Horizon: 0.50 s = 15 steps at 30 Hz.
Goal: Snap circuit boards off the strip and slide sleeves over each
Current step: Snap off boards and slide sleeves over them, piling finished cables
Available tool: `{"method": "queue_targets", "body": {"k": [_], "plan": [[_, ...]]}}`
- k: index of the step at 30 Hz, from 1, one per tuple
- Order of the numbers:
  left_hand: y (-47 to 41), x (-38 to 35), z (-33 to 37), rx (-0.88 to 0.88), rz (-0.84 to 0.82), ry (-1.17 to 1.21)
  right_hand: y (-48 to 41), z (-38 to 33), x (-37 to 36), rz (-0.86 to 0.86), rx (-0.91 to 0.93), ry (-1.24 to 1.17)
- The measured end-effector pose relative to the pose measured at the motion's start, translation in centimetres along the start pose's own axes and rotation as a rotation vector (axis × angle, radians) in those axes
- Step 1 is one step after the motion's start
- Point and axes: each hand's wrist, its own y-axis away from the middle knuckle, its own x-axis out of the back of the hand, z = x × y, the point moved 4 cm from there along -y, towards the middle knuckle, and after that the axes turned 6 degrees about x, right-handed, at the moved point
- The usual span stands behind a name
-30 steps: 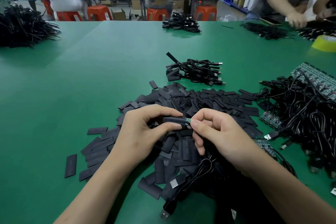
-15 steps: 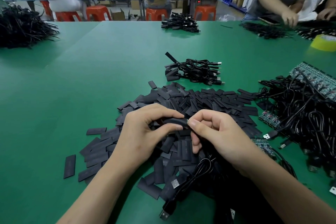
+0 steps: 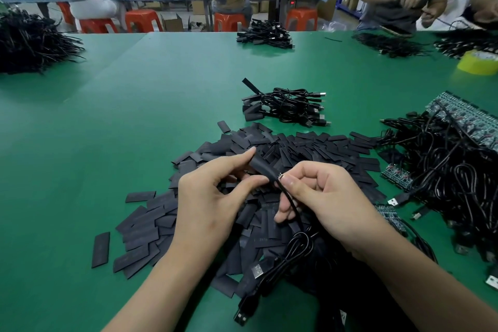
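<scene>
My left hand (image 3: 213,197) pinches a black sleeve (image 3: 262,167) between thumb and fingers above a heap of flat black sleeves (image 3: 285,151). The sleeve is tilted, its far end raised. Only a small tip of the circuit board (image 3: 280,176) shows at its lower end. My right hand (image 3: 323,199) grips the black cable (image 3: 292,207) right below that tip; the cable loops down to a USB plug (image 3: 256,271). A strip of green circuit boards (image 3: 463,118) lies at the right on a tangle of cables (image 3: 452,175).
A small bundle of sleeved cables (image 3: 288,106) lies beyond the heap. Short board strips (image 3: 397,174) sit at the right. More cable piles (image 3: 29,40) lie at far left and far edge. A yellow tape roll (image 3: 478,62) sits at right. Other people work across the green table (image 3: 107,121).
The sleeve has tilted from level to slanting, its far end lifted. It covers more of the board, and my right hand has shifted down onto the cable.
</scene>
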Motion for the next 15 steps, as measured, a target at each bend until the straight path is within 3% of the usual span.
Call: {"method": "queue_targets", "body": {"k": [10,15], "plan": [[0.3,-0.4,-0.1,0.086,-0.034,0.096,0.0,0.1,0.0,0.002,0.023,0.0],[0.0,-0.8,-1.0,0.277,-0.058,0.429,0.0,-0.1,-0.1,-0.005,0.027,-0.062]]}}
